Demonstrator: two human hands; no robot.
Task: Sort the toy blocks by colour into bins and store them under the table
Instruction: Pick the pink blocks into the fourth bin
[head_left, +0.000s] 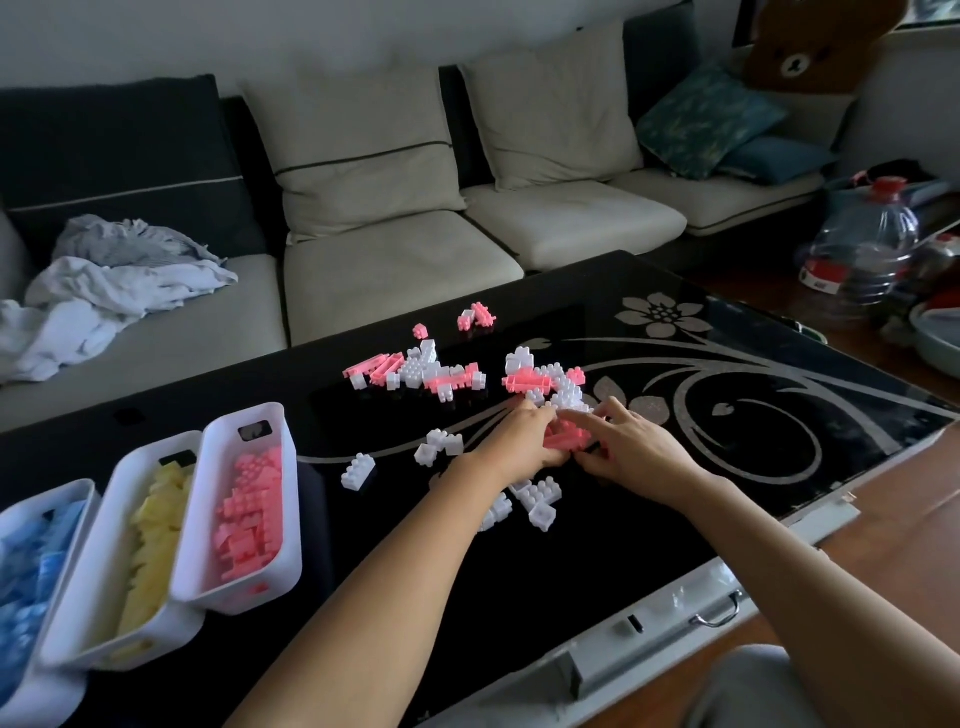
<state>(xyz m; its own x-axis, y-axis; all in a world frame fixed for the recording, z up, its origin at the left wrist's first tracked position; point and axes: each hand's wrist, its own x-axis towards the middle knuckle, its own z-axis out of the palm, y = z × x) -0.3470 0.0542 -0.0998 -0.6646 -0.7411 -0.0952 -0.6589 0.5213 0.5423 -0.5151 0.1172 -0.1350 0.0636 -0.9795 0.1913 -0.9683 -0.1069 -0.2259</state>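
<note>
Black and shiny, the surface (727, 467) has a silver flower pattern and sits in front of a sofa (395, 218). Pink blocks (441, 383) and white blocks (540, 491) lie mixed up in the middle of it. Three white bins stand at the left edge: the pink bin (291, 519), the yellow bin (104, 519) and the blue bin (88, 493), each with blocks of its colour inside.

Both hands meet over a small heap of pink blocks. The left hand (519, 441) has its fingers curled around some of them. The right hand (634, 447) has its fingers partly closed, touching the same heap; whether it really holds one cannot be told.

These blocks look small, hard and light. They will likely slide on the smooth glass, so scooping a bunch between two cupped hands should work better than pinching one. Blocks stuck together can be lifted as one piece by their sides.
</note>
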